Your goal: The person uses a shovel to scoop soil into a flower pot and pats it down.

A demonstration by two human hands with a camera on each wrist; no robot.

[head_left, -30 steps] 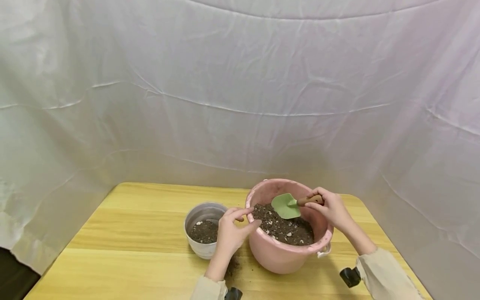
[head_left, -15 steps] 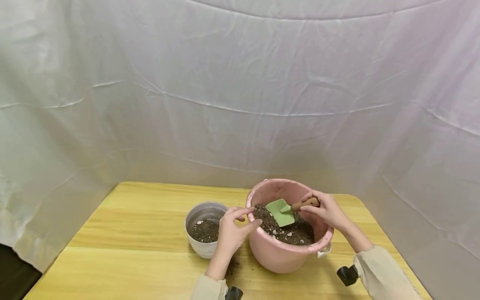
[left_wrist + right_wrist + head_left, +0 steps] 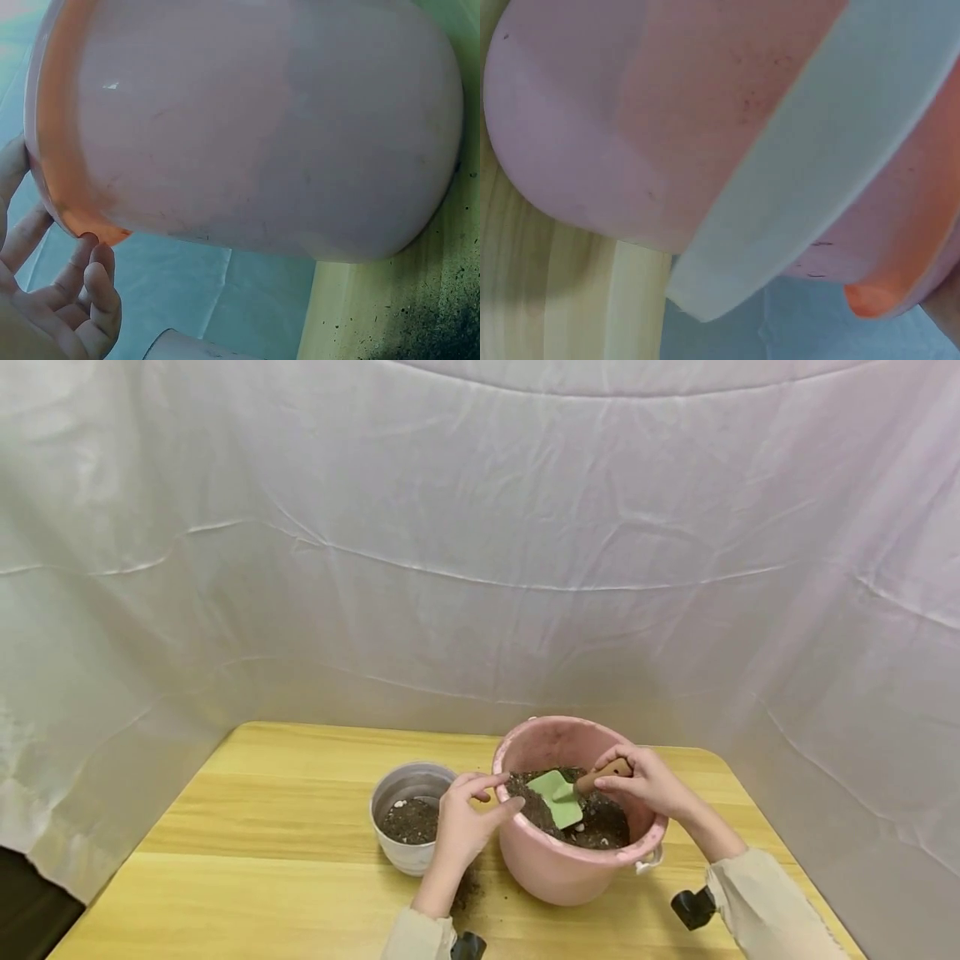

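A pink bucket (image 3: 558,872) filled with dark soil (image 3: 603,827) stands on the wooden table (image 3: 262,827). My right hand (image 3: 647,783) grips the brown handle of a green trowel (image 3: 557,795), whose blade digs into the soil. My left hand (image 3: 467,822) pinches the bucket's left rim, thumb and forefinger on its edge. A small white pot (image 3: 408,817) with some soil in it sits just left of the bucket. The left wrist view shows the bucket's outer wall (image 3: 262,135) with my left hand's fingers (image 3: 94,289) at its rim. The right wrist view shows only the bucket wall (image 3: 630,120).
Spilled soil (image 3: 467,889) lies on the table between the pot and the bucket, also seen as soil specks (image 3: 420,322) in the left wrist view. A white cloth backdrop (image 3: 480,543) surrounds the table on all sides. Bare tabletop lies to the left.
My right hand has lowered the trowel from above the soil down and left, so its blade now pushes into the soil. The left hand stays on the rim.
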